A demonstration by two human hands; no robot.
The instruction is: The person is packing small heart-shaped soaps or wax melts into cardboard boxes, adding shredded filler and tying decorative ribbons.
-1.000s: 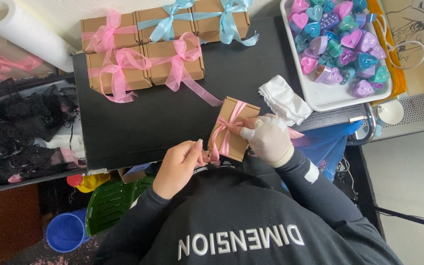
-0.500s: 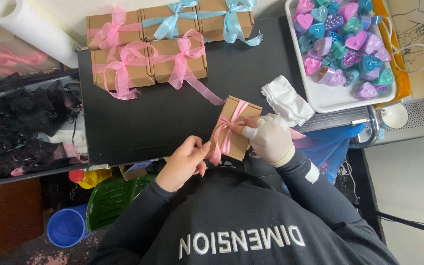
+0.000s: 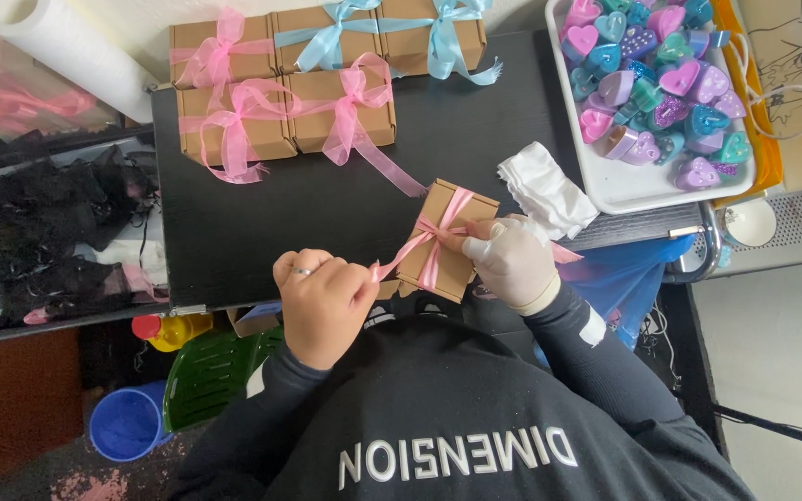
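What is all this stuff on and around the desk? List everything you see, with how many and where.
desk: one, black, centre
box in hand: one, brown, pink ribbon, near desk edge
pink-ribboned boxes: three, brown, far left of desk
blue-ribboned boxes: two, brown, far edge
tray: one, white, right, holding many pink, purple and teal heart shapes
cloth: one, white, beside tray
paper roll: one, white, top left
bucket: one, blue, on floor, lower left
left hand: bare, ringed, pinching the pink ribbon end
right hand: white glove, on the box, gripping the ribbon
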